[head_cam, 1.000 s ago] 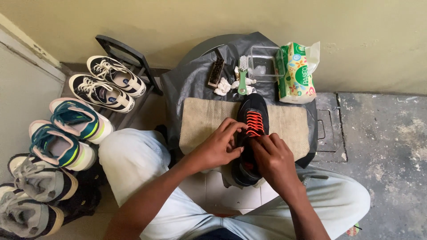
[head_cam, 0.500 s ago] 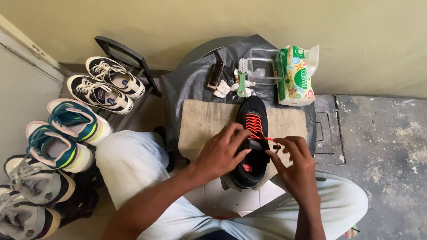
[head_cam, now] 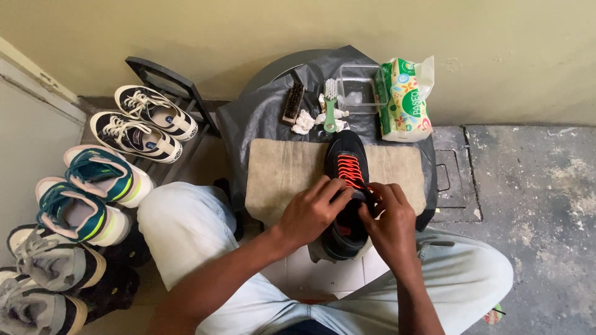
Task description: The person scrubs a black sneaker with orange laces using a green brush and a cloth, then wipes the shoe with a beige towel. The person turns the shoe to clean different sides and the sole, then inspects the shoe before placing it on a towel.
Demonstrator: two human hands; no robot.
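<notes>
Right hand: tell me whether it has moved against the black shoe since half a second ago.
Yes. The right hand has come back in toward the black shoe; earlier it was out to the shoe's right, and now its fingers are at the orange laces, close to the left hand.

Under your fingers, the black mesh-cloth shoe [head_cam: 345,186] looks matt, its orange woven laces [head_cam: 351,170] bright. It rests on a beige, coarse cloth towel [head_cam: 282,174] over a glossy, crinkled black plastic sheet [head_cam: 254,118]. Beside these, you see a clear smooth plastic box [head_cam: 359,93] and rough grey concrete floor [head_cam: 540,180].
</notes>
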